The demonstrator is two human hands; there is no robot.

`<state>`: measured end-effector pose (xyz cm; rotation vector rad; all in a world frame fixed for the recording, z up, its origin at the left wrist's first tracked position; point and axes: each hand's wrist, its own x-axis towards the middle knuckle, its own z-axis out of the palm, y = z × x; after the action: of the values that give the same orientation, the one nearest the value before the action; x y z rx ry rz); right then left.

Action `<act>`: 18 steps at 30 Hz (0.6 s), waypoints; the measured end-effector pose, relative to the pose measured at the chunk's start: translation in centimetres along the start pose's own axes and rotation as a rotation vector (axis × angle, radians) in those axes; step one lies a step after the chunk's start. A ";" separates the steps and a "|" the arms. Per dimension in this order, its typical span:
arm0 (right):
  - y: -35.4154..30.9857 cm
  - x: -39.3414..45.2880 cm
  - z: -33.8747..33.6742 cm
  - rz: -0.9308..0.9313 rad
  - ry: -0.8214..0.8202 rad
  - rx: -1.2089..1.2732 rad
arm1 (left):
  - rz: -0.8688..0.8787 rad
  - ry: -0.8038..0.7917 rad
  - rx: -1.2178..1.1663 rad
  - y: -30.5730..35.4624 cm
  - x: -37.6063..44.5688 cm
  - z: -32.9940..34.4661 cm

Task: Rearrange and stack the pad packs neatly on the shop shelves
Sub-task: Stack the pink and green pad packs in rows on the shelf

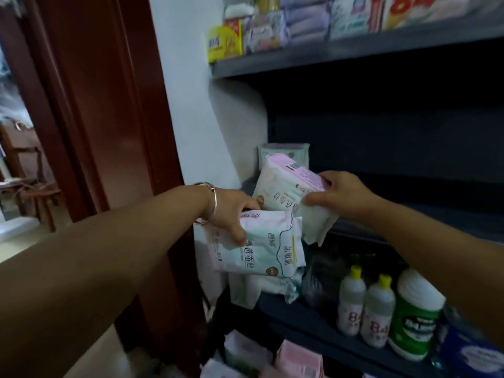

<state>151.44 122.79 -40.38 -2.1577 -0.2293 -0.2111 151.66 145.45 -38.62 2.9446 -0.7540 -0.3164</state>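
Note:
My left hand (231, 211), with a bangle on the wrist, grips a white and mint pad pack (270, 246) in front of the shelf edge. My right hand (341, 195) grips a pink and white pad pack (283, 186), tilted, just above the middle shelf (409, 230). The two packs nearly touch. Another pale green pad pack (283, 151) stands at the back left of that shelf. More pad packs (259, 290) lie on the shelf below, partly hidden by the pack in my left hand.
Two white bottles with yellow caps (365, 306) and a green-labelled white tub (414, 317) stand on the lower shelf. Pink packs (297, 361) sit at the bottom. The top shelf (354, 47) holds a yellow box (225, 43) and stacked packs. A dark red door frame (95, 105) stands left.

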 end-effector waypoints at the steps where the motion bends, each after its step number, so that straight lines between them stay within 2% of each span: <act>1: -0.1 0.4 -0.8 0.006 0.014 0.005 | 0.008 0.006 0.015 0.2 0.5 -0.9; 7: 0.0 2.3 -5.5 0.036 0.085 0.029 | 0.041 0.038 0.044 1.9 3.3 -5.8; 11: 0.3 4.2 -7.5 0.052 0.129 -0.039 | 0.059 0.080 0.090 1.9 6.2 -8.0; 18: 1.5 9.7 -5.9 0.070 0.163 -0.273 | 0.113 0.259 0.221 -1.0 12.3 -8.6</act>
<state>160.82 117.90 -36.02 -2.3990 -0.0318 -0.3956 164.54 140.64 -32.56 3.0397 -0.9659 0.1649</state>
